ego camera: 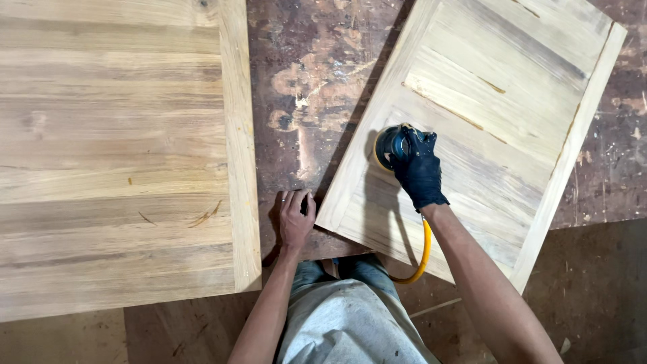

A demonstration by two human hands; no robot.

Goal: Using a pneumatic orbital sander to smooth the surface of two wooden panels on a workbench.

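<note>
Pale wood fills my view: the framed panel [492,135] lies tilted on the stained brown bench [303,101], its near corner pointing back toward the body. I've got the right hand [419,172], in a black glove, wrapped over the top of the round sander [391,148], grip closed firmly around its housing. The sander sits flat on the panel's left frame rail, close to that edge, throwing a dark shadow down the wood below it. A yellow hose [421,259] curls out from under the right wrist and loops down off the panel's near edge toward the lap.

The left hand [295,219] is bare, fingers curled with the palm down, pressing on the bench right at the panel's near-left corner; the fingertips look to be touching that corner, though I can't tell whether they actually hold it. That grip is loosely closed, with nothing inside it.

Off to the left, well apart from the sander, a big jointed wooden slab [114,155] lies flat with its edge strip running alongside the bare bench.
</note>
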